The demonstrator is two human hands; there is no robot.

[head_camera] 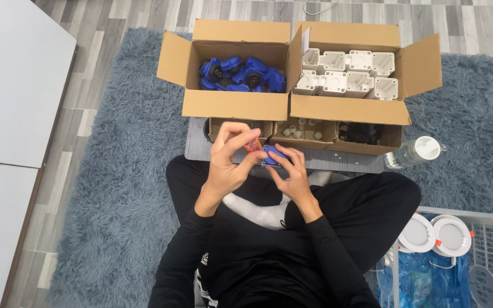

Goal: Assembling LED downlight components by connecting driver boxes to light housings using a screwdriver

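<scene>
I sit cross-legged on a grey shaggy rug. My right hand [293, 175] holds a small blue plastic part [273, 155] above my lap. My left hand [227, 161] pinches a small orange piece [253, 146] right against the blue part's left side. Both hands meet just in front of a row of small cardboard trays [302, 138]. Ahead stands an open carton of blue parts [241, 74] and, to its right, an open carton of white plastic housings [346, 73].
The small trays hold white bits [299, 131] and black bits [360, 133]. A clear plastic bottle [415, 152] lies at the right. A wire basket [486, 251] at the lower right holds round white lamps [435, 234] and a blue bag. White table tops [12, 74] stand at the left.
</scene>
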